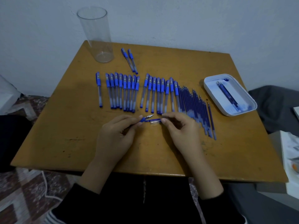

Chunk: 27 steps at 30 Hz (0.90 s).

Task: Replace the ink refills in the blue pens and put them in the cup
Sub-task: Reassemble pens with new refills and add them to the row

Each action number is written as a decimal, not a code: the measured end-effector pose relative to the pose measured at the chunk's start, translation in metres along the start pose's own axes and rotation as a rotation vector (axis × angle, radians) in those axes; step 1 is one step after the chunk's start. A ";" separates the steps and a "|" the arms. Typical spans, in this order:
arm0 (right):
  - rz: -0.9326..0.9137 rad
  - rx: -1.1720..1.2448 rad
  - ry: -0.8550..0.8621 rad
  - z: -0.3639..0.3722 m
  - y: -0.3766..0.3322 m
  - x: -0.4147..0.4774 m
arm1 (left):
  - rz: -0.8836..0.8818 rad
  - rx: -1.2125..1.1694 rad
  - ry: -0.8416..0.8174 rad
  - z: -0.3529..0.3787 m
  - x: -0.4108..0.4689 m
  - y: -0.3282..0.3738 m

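My left hand (115, 135) grips a blue pen (146, 118) whose bare metal tip points up and right. Just to its right, my right hand (181, 128) pinches the pen's clear cap with blue clip (154, 122), pulled off the tip. Behind my hands, several capped blue pens (127, 91) lie in a row across the table. Several loose ink refills (195, 107) lie fanned out to the right of them. Two more pens (130, 60) rest near the tall clear cup (97, 34), which stands empty at the far left corner.
A white tray (210, 88) at the right of the brown table (64, 126) holds a few refills and blue ink stains. Grey cloth lies off the right edge. A wall stands right behind the table.
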State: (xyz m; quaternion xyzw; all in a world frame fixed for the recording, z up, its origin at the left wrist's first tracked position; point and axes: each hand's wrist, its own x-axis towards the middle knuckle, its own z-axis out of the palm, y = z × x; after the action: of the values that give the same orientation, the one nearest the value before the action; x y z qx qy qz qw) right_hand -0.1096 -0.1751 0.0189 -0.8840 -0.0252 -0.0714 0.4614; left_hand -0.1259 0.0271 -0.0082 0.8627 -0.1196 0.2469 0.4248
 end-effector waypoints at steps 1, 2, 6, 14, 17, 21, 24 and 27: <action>-0.009 -0.001 -0.001 0.000 0.001 0.000 | -0.004 0.001 -0.004 0.000 0.000 0.000; -0.036 0.010 -0.005 0.001 0.002 -0.001 | -0.007 0.002 -0.011 0.000 -0.001 0.000; -0.211 0.088 -0.073 0.004 -0.002 -0.001 | 0.012 -0.009 -0.031 -0.001 0.000 0.002; -0.278 0.025 -0.131 0.009 -0.006 0.004 | 0.083 -0.020 -0.077 -0.003 -0.001 0.007; -0.263 0.059 -0.151 0.007 -0.006 0.004 | 0.062 -0.025 -0.070 -0.004 -0.001 0.008; -0.237 0.146 -0.148 0.004 -0.006 0.002 | 0.059 -0.047 -0.086 -0.006 -0.001 0.009; -0.204 0.200 -0.124 0.005 -0.006 0.000 | 0.061 -0.041 -0.097 -0.006 -0.002 0.010; -0.115 0.250 -0.102 0.004 -0.005 -0.002 | 0.019 -0.003 -0.054 -0.004 -0.002 0.006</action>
State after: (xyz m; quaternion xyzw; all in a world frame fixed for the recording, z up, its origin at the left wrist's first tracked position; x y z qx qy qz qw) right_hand -0.1113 -0.1691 0.0202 -0.8192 -0.1079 -0.0488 0.5612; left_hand -0.1311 0.0266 -0.0033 0.8674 -0.1396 0.2273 0.4201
